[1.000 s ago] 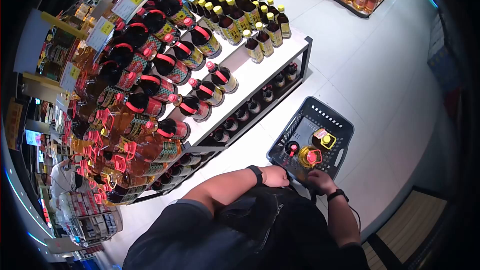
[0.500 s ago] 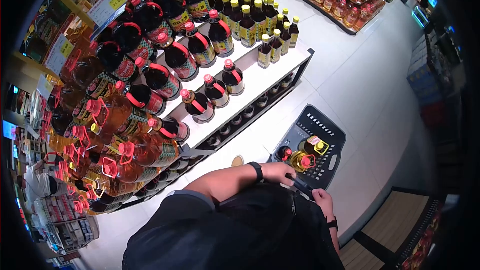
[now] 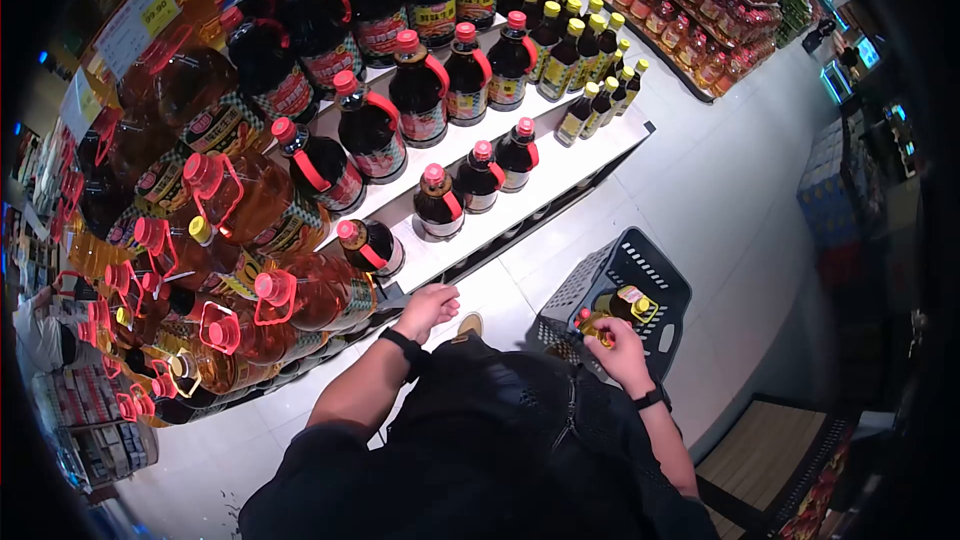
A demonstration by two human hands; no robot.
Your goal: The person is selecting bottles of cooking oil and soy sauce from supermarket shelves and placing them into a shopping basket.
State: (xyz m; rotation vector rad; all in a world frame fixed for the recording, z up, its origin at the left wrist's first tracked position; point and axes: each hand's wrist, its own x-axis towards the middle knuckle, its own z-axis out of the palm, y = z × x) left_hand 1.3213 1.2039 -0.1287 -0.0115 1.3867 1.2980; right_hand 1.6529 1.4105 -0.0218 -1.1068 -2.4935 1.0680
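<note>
My left hand (image 3: pixel 430 311) is beside the front edge of the display shelf (image 3: pixel 480 240), below a small dark bottle with a red cap (image 3: pixel 371 247). Its fingers are loosely spread and hold nothing. My right hand (image 3: pixel 620 350) is closed over the near part of a dark grey basket (image 3: pixel 662 285), right by the red cap of a yellow oil bottle (image 3: pixel 604 338); what its fingers grip is hidden. A dark bottle with a yellow cap (image 3: pixel 632 303) lies farther inside the basket.
Large dark bottles with red handles (image 3: pixel 420 105) fill the shelf tiers. Amber jugs (image 3: pixel 262 202) crowd the left. Small yellow-capped bottles (image 3: pixel 560 60) stand at the far end. A second bottle rack (image 3: pixel 680 15) is at the back, a slatted wooden surface (image 3: pixel 765 450) at lower right.
My left hand has left the dark bar by the basket and moved left to the shelf edge. My right hand has moved up over the basket. The view has shifted towards the shelf.
</note>
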